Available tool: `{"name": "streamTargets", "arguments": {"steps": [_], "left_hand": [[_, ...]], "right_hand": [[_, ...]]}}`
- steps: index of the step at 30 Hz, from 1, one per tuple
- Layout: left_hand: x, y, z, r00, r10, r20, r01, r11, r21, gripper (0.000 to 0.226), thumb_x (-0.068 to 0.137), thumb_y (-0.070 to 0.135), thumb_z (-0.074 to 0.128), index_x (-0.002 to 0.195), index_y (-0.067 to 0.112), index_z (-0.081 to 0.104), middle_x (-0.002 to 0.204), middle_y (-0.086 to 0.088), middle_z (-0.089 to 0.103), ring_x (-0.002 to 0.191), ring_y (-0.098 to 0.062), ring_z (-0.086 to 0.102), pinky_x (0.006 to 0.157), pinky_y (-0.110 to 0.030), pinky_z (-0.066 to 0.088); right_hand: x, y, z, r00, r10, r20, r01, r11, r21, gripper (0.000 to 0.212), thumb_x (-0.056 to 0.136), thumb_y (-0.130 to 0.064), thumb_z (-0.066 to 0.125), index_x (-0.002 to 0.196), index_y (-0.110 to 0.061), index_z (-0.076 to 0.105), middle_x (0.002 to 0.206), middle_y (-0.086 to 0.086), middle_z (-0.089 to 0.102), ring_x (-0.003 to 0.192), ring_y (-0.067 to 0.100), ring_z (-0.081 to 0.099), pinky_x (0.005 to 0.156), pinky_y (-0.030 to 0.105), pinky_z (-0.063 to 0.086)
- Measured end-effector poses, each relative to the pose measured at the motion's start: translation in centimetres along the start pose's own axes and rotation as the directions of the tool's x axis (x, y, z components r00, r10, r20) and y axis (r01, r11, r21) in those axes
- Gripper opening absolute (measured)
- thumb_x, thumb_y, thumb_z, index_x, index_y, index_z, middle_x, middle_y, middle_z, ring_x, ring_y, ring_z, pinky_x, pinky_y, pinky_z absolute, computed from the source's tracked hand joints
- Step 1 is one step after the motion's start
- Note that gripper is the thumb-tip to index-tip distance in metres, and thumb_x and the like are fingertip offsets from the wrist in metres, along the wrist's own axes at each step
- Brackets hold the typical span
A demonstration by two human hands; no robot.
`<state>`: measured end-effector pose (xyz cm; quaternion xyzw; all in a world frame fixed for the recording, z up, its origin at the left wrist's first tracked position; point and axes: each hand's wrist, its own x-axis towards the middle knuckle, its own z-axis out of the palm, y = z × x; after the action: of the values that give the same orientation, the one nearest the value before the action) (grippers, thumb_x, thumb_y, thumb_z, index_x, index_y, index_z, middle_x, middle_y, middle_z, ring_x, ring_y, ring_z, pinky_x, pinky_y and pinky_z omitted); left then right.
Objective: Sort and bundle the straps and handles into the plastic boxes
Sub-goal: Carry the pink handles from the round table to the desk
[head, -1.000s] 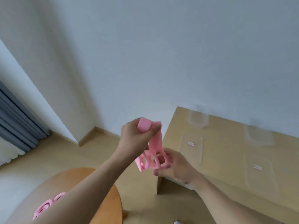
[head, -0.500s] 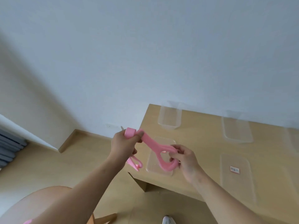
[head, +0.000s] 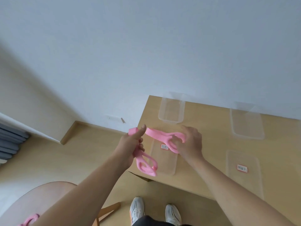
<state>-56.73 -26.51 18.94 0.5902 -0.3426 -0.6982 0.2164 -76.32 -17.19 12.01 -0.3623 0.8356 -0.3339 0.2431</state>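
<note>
A pink strap point(head: 155, 134) with a loop handle at each end stretches between my hands over the left end of the wooden desk point(head: 205, 162). My left hand point(head: 132, 142) grips the strap's folded middle, and one loop handle point(head: 147, 165) hangs below it. My right hand point(head: 189, 141) holds the other loop handle above a clear labelled lid point(head: 164, 162). Two clear plastic boxes, one point(head: 171, 110) at the back left and another point(head: 246, 123) at the back right, stand empty on the desk.
A second labelled lid point(head: 242, 168) lies at the desk's right front. More pink straps point(head: 30, 220) lie on a round table point(head: 34, 198) at the lower left. My shoes point(head: 137, 209) stand on the floor before the desk. A white wall rises behind.
The view swung right and down toward the desk. My hands moved from beside the desk to over its left end and drew apart, stretching the strap out; the second handle now dangles below my left hand.
</note>
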Motion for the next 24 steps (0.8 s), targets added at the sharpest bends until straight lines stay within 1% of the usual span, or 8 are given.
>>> {"name": "streamTargets", "arguments": {"steps": [1, 3, 6, 10, 13, 20, 22, 24], "left_hand": [[-0.1, 0.3, 0.2, 0.998, -0.02, 0.053, 0.023, 0.998, -0.054, 0.049, 0.077, 0.044, 0.088, 0.103, 0.011, 0.064, 0.068, 0.002, 0.05, 0.048, -0.013, 0.046, 0.056, -0.029, 0.048], [-0.1, 0.6, 0.6, 0.987, -0.044, 0.155, 0.066, 0.988, -0.141, 0.039, 0.086, 0.033, 0.084, 0.106, 0.011, 0.06, 0.072, 0.0, 0.049, 0.052, -0.013, 0.046, 0.06, -0.029, 0.047], [0.2, 0.9, 0.8, 0.969, -0.049, 0.243, 0.111, 0.961, -0.251, 0.016, 0.094, 0.003, 0.066, 0.093, 0.01, 0.052, 0.076, -0.006, 0.048, 0.058, -0.017, 0.049, 0.064, -0.032, 0.047], [1.4, 0.8, 0.1, 0.962, -0.079, 0.26, 0.158, 0.942, -0.298, 0.027, 0.092, -0.009, 0.046, 0.108, 0.013, 0.046, 0.096, -0.014, 0.05, 0.076, -0.027, 0.059, 0.073, -0.041, 0.05], [2.6, -0.5, -0.9, 0.96, -0.141, 0.243, 0.196, 0.956, -0.219, 0.026, 0.098, -0.007, 0.05, 0.123, -0.005, 0.053, 0.109, -0.02, 0.059, 0.099, -0.034, 0.067, 0.086, -0.053, 0.058], [4.5, -3.2, -2.1, 0.988, -0.068, 0.138, 0.036, 0.974, 0.224, 0.02, 0.093, 0.001, 0.067, 0.113, 0.003, 0.066, 0.113, -0.022, 0.07, 0.089, -0.027, 0.069, 0.078, -0.04, 0.062], [4.8, -4.0, -2.1, 0.992, 0.028, 0.122, -0.086, 0.861, 0.501, 0.025, 0.097, 0.019, 0.07, 0.12, 0.011, 0.064, 0.12, -0.015, 0.07, 0.094, -0.024, 0.068, 0.087, -0.044, 0.061], [4.8, -4.6, -2.4, 0.982, 0.161, 0.102, -0.182, 0.633, 0.752, 0.04, 0.098, 0.035, 0.067, 0.134, 0.02, 0.06, 0.127, -0.004, 0.067, 0.11, -0.024, 0.065, 0.097, -0.043, 0.055]], "right_hand": [[-0.9, -0.3, -0.2, 0.999, -0.036, 0.016, 0.035, 0.994, 0.108, 0.045, 0.087, -0.037, 0.069, 0.13, -0.025, 0.061, 0.129, -0.006, 0.052, 0.125, 0.016, 0.048, 0.103, 0.029, 0.037], [-2.9, -1.4, -0.4, 0.949, -0.099, 0.298, -0.063, 0.869, 0.49, 0.034, 0.09, -0.039, 0.071, 0.121, -0.027, 0.066, 0.126, -0.004, 0.061, 0.114, 0.009, 0.061, 0.097, 0.027, 0.047], [-5.9, -2.1, 0.5, 0.787, -0.204, 0.582, -0.182, 0.825, 0.535, 0.047, 0.079, -0.031, 0.085, 0.121, -0.024, 0.064, 0.118, -0.016, 0.07, 0.114, 0.005, 0.065, 0.09, 0.023, 0.054], [-7.6, -1.0, 1.9, 0.885, 0.01, 0.465, -0.303, 0.77, 0.561, 0.033, 0.074, -0.008, 0.077, 0.106, -0.015, 0.07, 0.096, 0.003, 0.077, 0.09, 0.016, 0.071, 0.073, 0.026, 0.056], [-7.4, -0.1, 1.5, 0.908, 0.139, 0.396, -0.361, 0.742, 0.566, 0.027, 0.081, 0.002, 0.068, 0.099, -0.016, 0.076, 0.093, 0.016, 0.075, 0.083, 0.019, 0.068, 0.071, 0.031, 0.052], [-5.8, 0.2, -0.4, 0.933, 0.299, 0.202, -0.36, 0.813, 0.458, 0.03, 0.085, -0.01, 0.072, 0.085, -0.039, 0.08, 0.085, -0.007, 0.077, 0.079, 0.009, 0.069, 0.065, 0.021, 0.051], [-5.4, 0.1, -0.8, 0.948, 0.287, 0.135, -0.317, 0.861, 0.398, 0.03, 0.084, -0.018, 0.072, 0.083, -0.047, 0.076, 0.084, -0.013, 0.076, 0.083, 0.008, 0.07, 0.066, 0.024, 0.054], [-5.1, 0.3, -1.2, 0.97, 0.238, 0.046, -0.242, 0.957, 0.158, 0.012, 0.084, -0.028, 0.07, 0.092, -0.036, 0.073, 0.089, -0.009, 0.073, 0.09, 0.015, 0.067, 0.07, 0.032, 0.054]]}}
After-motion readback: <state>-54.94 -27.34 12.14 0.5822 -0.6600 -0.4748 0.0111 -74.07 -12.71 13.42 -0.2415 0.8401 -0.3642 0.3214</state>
